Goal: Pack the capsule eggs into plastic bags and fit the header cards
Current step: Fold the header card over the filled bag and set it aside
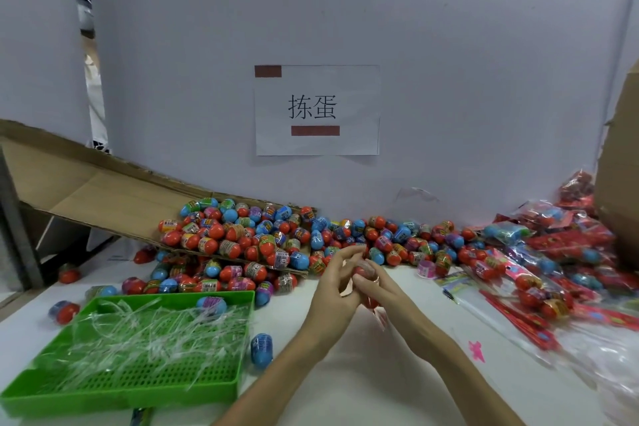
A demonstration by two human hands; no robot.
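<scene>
We see both hands meeting over table [345, 387]. Right hand [378, 290]: fingers curled round clear bag [366, 268], something red inside (blurred, likely egg). Left hand [333, 287]: fingers nearly straight, tips touching bag top. Loose eggs [276, 239] heaped behind hands, spilling off cardboard [103, 190]. Green tray [121, 394] of clear film at left, blue egg [261, 349] just beside it. Packed bags [553, 252] piled at right.
</scene>
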